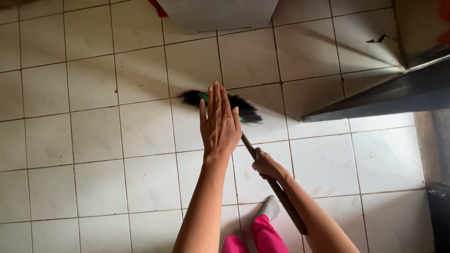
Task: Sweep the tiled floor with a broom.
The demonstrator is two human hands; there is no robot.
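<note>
One hand (266, 164) around broom (243, 111)

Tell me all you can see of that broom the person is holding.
The broom has a long, round, brown handle that looks like wood, and a head of black bristles with a green part where the head meets the handle. It slants from the lower right up to the white tiled floor, where the bristles look blurred. The right hand is closed around the handle about midway. The left hand is open and flat above the handle's lower part, hiding it; contact cannot be told.
</note>
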